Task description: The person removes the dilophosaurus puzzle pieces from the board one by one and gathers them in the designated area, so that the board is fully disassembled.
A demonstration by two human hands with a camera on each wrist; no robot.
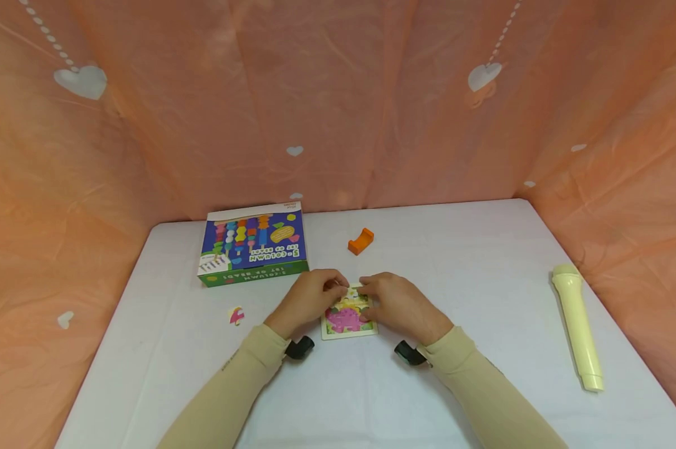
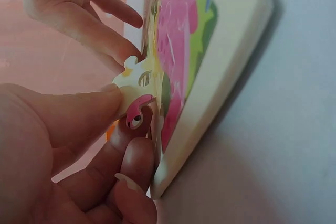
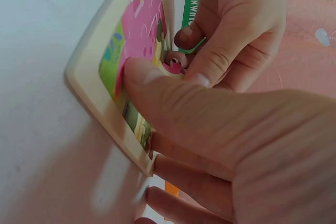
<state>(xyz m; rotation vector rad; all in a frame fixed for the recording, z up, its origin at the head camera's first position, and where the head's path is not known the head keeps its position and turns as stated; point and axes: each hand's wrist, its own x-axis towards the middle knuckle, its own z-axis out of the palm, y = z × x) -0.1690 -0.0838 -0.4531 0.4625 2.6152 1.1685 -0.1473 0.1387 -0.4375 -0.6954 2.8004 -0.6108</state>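
Observation:
A jigsaw puzzle board (image 1: 349,335) with a cream frame and a pink picture lies flat on the table. My left hand (image 1: 310,298) pinches a puzzle piece (image 2: 137,80) between thumb and fingers; it is pale yellow with a pink patch and a printed eye. That piece is over the far part of the board, and whether it touches the picture is hard to tell. The thumb of my right hand (image 1: 402,305) presses on the picture, while its fairly straight fingers (image 3: 191,174) reach along the board's edge. Another puzzle piece (image 1: 236,316), pink and white, lies left of the board.
A blue and green bead set box (image 1: 252,246) lies at the back left. Behind the board sits an orange curved block (image 1: 361,241). A pale yellow tube (image 1: 578,327) lies near the right edge of the white table (image 1: 456,243). Pinkish-orange cloth (image 1: 338,112) hangs around it.

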